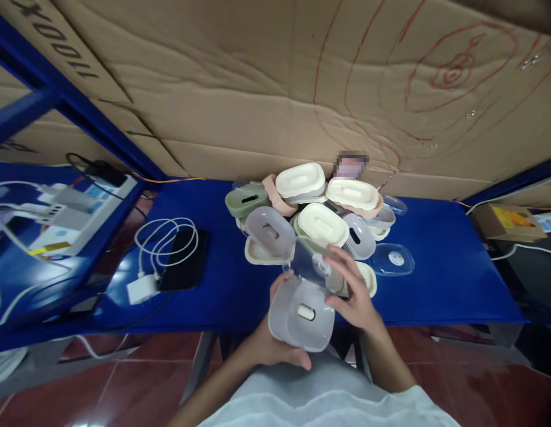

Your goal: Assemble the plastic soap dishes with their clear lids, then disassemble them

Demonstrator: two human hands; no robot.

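My left hand (275, 349) is wrapped round a light grey plastic soap box (286, 314) near the table's front edge. The box has a pale oval piece inside an opening at its bottom. Just above it, my right hand (357, 296) grips a clear plastic lid (305, 261) with a round sticker, tilted over the box's far end. Whether lid and box touch I cannot tell. Beyond my hands lies a pile of soap box parts: cream trays (323, 224), a green part (246, 201), a grey part (270, 230) and a pinkish one (279, 196).
Another clear lid (393, 260) lies right of the pile. To the left are a black phone (185, 261), a white charger (142, 289) with a coiled cable, and a power strip (86, 216). Cardboard (239, 107) walls the back of the blue table (453, 267).
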